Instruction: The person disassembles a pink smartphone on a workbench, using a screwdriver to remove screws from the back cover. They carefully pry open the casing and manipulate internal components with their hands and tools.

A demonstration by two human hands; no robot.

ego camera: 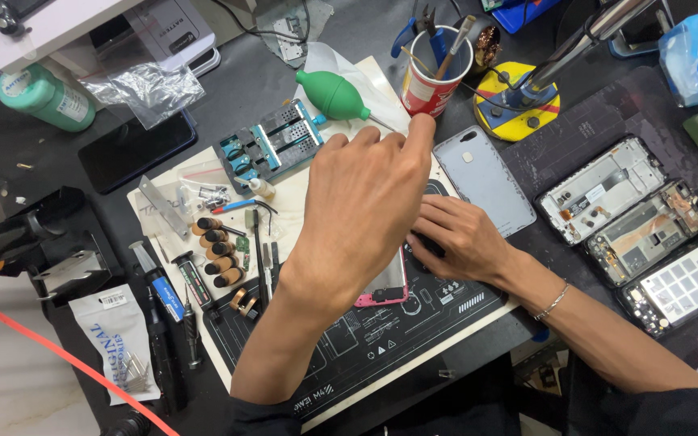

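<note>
My left hand [365,202] is raised over the work mat with its back to the camera. Its fingertips reach up to the foot of a red and white cup [428,87] that holds several tools. Whether anything is pinched in the fingers is hidden. My right hand [458,238], with a thin bracelet on the wrist, lies on a pink-edged phone [388,292] on the black printed mat [381,339] and holds it down. My left forearm hides most of the phone.
A green rubber blower [334,94] and a blue clamp fixture [272,145] lie behind the mat. A grey phone back cover [486,178] sits right of my hands. Opened phone frames [632,218] lie at the far right. Screwdrivers and bits [216,254] are at the left.
</note>
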